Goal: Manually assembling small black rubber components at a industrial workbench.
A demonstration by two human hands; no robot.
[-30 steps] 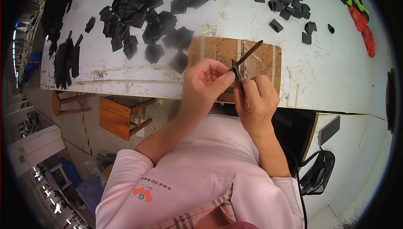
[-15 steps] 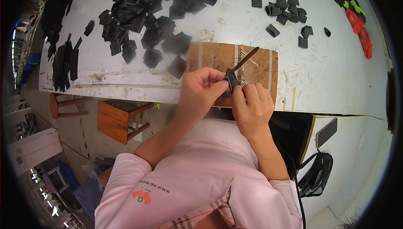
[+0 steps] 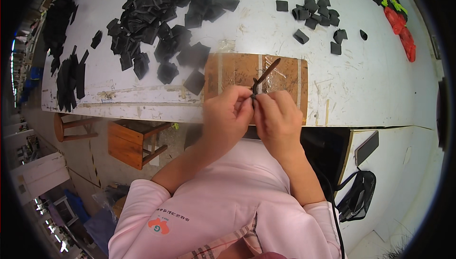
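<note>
Black piece [image 3: 255, 89] (2 hands [image 3: 279, 119] pinching)

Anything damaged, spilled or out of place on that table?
Mostly wear: the white table is scratched and stained, and the brown board has dark marks and wrinkled clear tape. A few black pieces lie apart from the cluster at right. I see no spill.

Pink shirt [image 3: 228, 187], plaid collar [image 3: 219, 248], orange chest emblem [image 3: 158, 226]

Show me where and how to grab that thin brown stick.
Probably midway along the brown stick, pinched across its narrow width from the right: it slants out uncovered, while its near end seems to meet the black piece by the left hand and right hand.
</note>
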